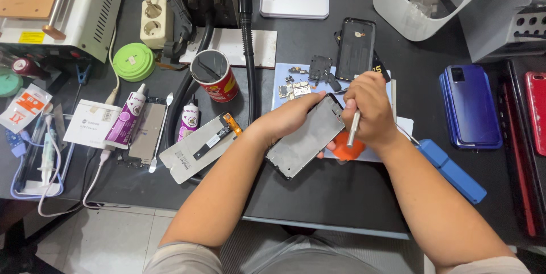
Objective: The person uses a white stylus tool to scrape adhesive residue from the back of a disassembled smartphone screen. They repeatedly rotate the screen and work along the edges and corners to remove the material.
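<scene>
A dark repair surface lies cluttered with phone parts. The right hand's fingers clench a slim metal screwdriver, tip at the phone frame's upper edge; the left hand grips that frame, tilted. Small boards and a black back cover sit just beyond the frame, an orange pad beneath it. It looks like unscrewing work, calling for steady tip placement.

A red cup stands on the dark desk with tools in it. Beside it lie two purple glue tubes, and a round green lid sits further back. A blue phone rests far to the side. A black phone back and a white tray lie near the top.
</scene>
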